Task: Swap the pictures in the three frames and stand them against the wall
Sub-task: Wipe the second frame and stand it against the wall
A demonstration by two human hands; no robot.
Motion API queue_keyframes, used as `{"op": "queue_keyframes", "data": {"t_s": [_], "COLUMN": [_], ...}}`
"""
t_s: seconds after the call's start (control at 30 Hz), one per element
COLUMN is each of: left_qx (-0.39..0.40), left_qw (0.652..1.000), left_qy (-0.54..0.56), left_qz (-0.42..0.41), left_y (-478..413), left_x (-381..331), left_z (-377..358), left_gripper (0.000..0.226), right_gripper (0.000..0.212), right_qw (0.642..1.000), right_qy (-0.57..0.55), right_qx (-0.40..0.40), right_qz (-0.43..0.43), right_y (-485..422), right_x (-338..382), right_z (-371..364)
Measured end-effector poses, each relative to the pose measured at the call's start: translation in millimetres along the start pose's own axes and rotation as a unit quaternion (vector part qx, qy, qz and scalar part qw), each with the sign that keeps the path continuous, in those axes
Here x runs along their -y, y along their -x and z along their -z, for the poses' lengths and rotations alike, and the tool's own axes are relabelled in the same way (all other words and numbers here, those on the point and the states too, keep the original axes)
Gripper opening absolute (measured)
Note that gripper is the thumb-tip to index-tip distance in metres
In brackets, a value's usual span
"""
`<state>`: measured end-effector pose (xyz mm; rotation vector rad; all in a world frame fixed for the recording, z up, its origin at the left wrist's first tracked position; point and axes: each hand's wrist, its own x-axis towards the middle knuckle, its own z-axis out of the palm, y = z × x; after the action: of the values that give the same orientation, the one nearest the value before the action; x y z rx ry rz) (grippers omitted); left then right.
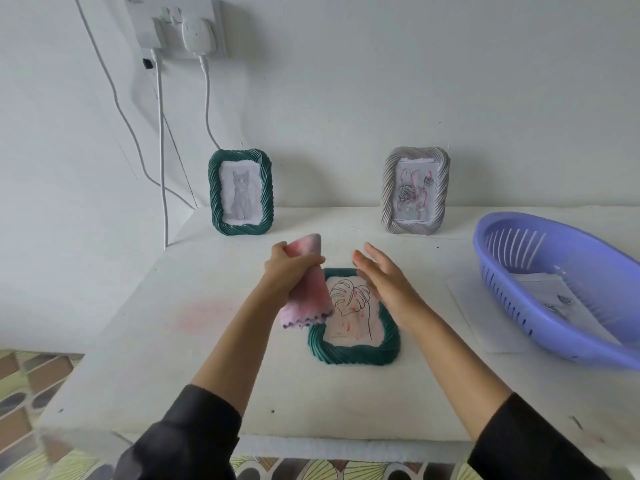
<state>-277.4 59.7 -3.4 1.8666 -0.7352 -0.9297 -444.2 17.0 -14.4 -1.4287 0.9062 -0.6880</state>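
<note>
Head view, the only one. I look from the wearer's head, above the near edge of the table (156, 341), facing forward and down toward the wall (346, 81). The wide lens bows the table's edges. The frame reaches from the socket (173, 26) at top to the floor (34, 393) at bottom left, and the right edge crops the basket (512, 299). Both forearms enter from below. The left hand (287, 268) and right hand (384, 282) sit near centre, close to the lens.

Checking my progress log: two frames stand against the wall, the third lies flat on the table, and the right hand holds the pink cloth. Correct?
No. The head view shows the left hand gripping the pink cloth; the right hand is open and holds nothing. The rest stands.
</note>
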Motion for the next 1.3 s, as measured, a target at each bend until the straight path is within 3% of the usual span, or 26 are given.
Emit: {"op": "queue_keyframes", "data": {"t_s": [0.1, 0.2, 0.3, 0.4, 0.47, 0.57, 0.63, 0.77, 0.9, 1.0, 1.23, 1.3], "left_qx": [0.123, 0.094, -0.05, -0.042, -0.028, -0.047, -0.051, -0.056, -0.058, -0.055, -0.041, -0.045], "left_qw": [0.987, 0.987, 0.991, 0.96, 0.937, 0.915, 0.913, 0.912, 0.911, 0.908, 0.904, 0.903], "left_qy": [0.1, 0.126, -0.034, -0.223, -0.292, -0.338, -0.342, -0.344, -0.348, -0.354, -0.367, -0.368], "left_qz": [-0.006, -0.033, -0.123, -0.165, -0.188, -0.215, -0.214, -0.217, -0.216, -0.218, -0.216, -0.218], "left_y": [12.4, 14.9, 2.6, -2.7, -7.3, -9.8, -10.7, -12.3, -15.8, -15.2, -14.1, -14.2], "left_x": [-19.3, -18.0, 9.4, 42.1, 59.5, 71.2, 73.0, 74.6, 76.6, 76.6, 75.9, 76.2], "left_z": [-28.9, -36.8, -32.0, -34.2, -39.8, -43.3, -43.4, -44.3, -42.9, -42.4, -41.2, -41.1], "left_gripper": [0.101, 0.09, 0.058, 0.047, 0.045, 0.044, 0.044, 0.044, 0.043, 0.043, 0.044, 0.044], "right_gripper": [0.063, 0.026, 0.014, 0.012, 0.017, 0.044, 0.053, 0.054, 0.052, 0.061, 0.06, 0.058], "right_qw": [0.996, 0.996, 0.985, 0.951, 0.912, 0.854, 0.808, 0.789, 0.801, 0.772, 0.801, 0.802], "right_qy": [-0.065, -0.073, -0.111, 0.113, 0.292, 0.499, 0.573, 0.588, 0.541, 0.575, 0.566, 0.559], "right_qx": [0.056, -0.044, -0.132, -0.247, -0.214, -0.063, -0.011, 0.019, 0.107, 0.152, 0.004, 0.013], "right_qz": [-0.023, -0.015, 0.006, 0.146, 0.193, 0.136, 0.135, 0.176, 0.231, 0.224, 0.196, 0.212], "right_y": [-6.5, -8.9, -10.7, -14.2, -15.8, -19.1, -18.0, -9.6, 25.7, 41.2, -13.6, -13.9], "right_x": [1.7, 0.7, 9.2, 9.7, 2.7, -24.3, -37.5, -49.3, -52.8, -54.5, -43.7, -50.0], "right_z": [-13.7, -13.5, 6.4, 29.5, 33.1, 21.8, 12.3, 3.6, 11.5, 35.5, 39.9, 26.3]}}
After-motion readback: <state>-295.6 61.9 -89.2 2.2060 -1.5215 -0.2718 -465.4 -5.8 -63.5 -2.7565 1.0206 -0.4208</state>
